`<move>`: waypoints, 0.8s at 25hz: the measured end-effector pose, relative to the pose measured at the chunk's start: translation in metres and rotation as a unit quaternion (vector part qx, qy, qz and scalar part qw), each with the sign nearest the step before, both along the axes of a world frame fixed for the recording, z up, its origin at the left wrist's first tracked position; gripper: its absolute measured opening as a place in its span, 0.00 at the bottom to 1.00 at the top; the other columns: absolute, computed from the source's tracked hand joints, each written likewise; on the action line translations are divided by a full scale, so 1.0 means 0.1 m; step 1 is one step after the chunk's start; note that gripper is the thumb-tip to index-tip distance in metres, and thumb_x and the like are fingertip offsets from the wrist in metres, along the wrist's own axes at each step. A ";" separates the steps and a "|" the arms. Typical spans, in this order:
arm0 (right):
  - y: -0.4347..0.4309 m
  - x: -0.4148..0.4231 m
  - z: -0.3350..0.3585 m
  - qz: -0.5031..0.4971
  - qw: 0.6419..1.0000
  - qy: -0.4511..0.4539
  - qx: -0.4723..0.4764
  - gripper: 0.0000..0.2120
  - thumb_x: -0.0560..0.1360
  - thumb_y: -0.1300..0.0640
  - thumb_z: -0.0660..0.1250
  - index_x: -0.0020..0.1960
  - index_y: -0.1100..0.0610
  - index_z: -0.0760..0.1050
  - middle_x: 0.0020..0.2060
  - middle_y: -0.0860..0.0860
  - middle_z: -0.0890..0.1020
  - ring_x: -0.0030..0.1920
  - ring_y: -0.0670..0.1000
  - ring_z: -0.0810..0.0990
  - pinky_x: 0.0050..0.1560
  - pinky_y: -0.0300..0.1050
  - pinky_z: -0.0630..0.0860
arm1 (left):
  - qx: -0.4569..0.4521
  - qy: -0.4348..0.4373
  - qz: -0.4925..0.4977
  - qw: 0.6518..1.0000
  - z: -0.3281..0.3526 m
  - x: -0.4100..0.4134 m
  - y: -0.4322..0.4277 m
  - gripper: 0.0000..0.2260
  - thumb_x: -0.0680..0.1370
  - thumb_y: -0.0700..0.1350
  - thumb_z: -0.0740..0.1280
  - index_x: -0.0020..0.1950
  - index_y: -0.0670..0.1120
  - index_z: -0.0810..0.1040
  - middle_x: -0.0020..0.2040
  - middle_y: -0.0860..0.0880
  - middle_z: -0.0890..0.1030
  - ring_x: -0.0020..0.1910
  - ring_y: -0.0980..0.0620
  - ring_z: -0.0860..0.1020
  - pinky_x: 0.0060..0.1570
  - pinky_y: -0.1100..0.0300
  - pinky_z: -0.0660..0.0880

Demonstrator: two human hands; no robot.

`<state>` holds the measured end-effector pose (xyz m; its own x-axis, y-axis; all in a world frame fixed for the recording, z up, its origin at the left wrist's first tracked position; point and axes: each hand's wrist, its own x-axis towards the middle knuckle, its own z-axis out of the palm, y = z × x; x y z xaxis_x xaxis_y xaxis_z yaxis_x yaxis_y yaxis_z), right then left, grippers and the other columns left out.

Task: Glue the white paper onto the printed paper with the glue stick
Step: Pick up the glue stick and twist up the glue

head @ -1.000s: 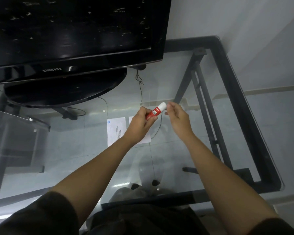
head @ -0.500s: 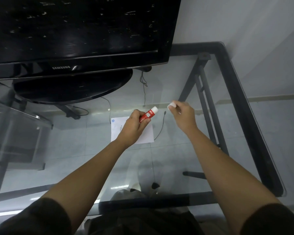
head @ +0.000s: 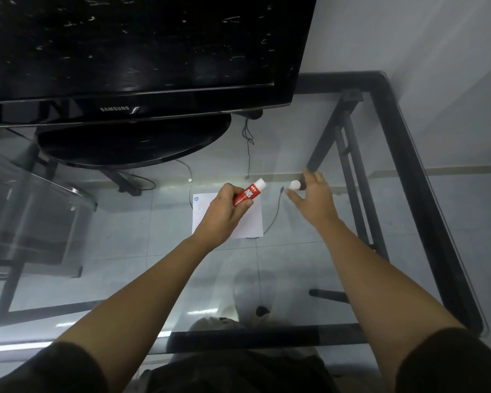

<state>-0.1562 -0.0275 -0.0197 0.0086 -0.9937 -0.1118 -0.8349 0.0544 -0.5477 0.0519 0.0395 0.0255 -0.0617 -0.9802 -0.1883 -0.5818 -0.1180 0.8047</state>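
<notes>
My left hand [head: 224,214] grips a red glue stick [head: 248,193], uncapped, its white tip pointing up and right. Under that hand lie two sheets on the glass table: the printed paper [head: 200,211] with a small blue logo on the left, and the white paper [head: 253,222] on the right. The hand hides where they meet. The glue stick's white cap [head: 295,184] stands on the glass to the right of the sheets. My right hand [head: 315,199] is at the cap with thumb and fingers spread around it.
A black TV [head: 142,52] on an oval base [head: 133,143] fills the far left. The table's black frame [head: 403,154] runs along the right and near edges, with a wall beyond. A thin black cable [head: 275,214] lies right of the papers.
My right hand pulled the cap off the glue stick, carried it right and set it down on the glass. My left hand lowered the glue stick over the papers.
</notes>
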 end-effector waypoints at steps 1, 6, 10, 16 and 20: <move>0.02 0.02 0.06 -0.021 0.999 -0.023 -0.024 0.25 0.74 0.50 0.65 0.66 0.61 0.66 0.59 0.59 0.74 0.57 0.57 0.74 0.58 0.51 0.74 | -0.002 0.004 0.008 1.000 0.01 -0.01 -0.01 0.11 0.78 0.51 0.61 0.56 0.47 0.66 0.49 0.48 0.73 0.38 0.55 0.72 0.32 0.65 0.66; 0.32 0.25 0.37 -0.035 0.975 -0.218 -0.033 0.13 0.74 0.44 0.63 0.51 0.50 0.78 0.47 0.49 0.82 0.43 0.41 0.78 0.39 0.24 0.70 | -0.039 0.049 0.048 0.997 0.03 -0.09 -0.04 0.11 0.77 0.51 0.63 0.49 0.48 0.63 0.44 0.46 0.75 0.40 0.46 0.75 0.37 0.51 0.73; 0.44 0.36 0.53 -0.006 0.947 -0.317 0.059 0.10 0.73 0.40 0.61 0.39 0.41 0.77 0.43 0.59 0.82 0.46 0.55 0.79 0.48 0.45 0.76 | -0.070 0.073 0.023 0.995 0.10 -0.20 -0.02 0.11 0.77 0.52 0.63 0.48 0.49 0.63 0.41 0.52 0.74 0.39 0.47 0.76 0.38 0.51 0.75; 0.44 0.36 0.63 -0.043 0.911 -0.406 0.053 0.08 0.73 0.43 0.64 0.43 0.44 0.78 0.44 0.48 0.83 0.49 0.47 0.81 0.53 0.39 0.75 | 0.041 0.265 0.057 0.962 0.14 -0.19 0.02 0.11 0.80 0.56 0.54 0.53 0.51 0.69 0.46 0.47 0.79 0.36 0.58 0.79 0.37 0.68 0.75; 0.43 0.38 0.67 -0.057 0.900 -0.428 0.055 0.07 0.73 0.44 0.64 0.44 0.44 0.78 0.44 0.44 0.83 0.49 0.43 0.81 0.54 0.39 0.74 | 0.135 0.402 0.088 0.901 0.11 -0.12 0.05 0.10 0.79 0.51 0.59 0.50 0.46 0.73 0.39 0.49 0.82 0.34 0.56 0.78 0.40 0.65 0.75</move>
<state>-0.1186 0.0158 0.0475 0.0365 -0.9769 -0.2103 -0.0945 0.2062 -0.9739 0.0394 0.0445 0.0368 -0.1327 -0.9129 -0.3859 0.2245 -0.4069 0.8854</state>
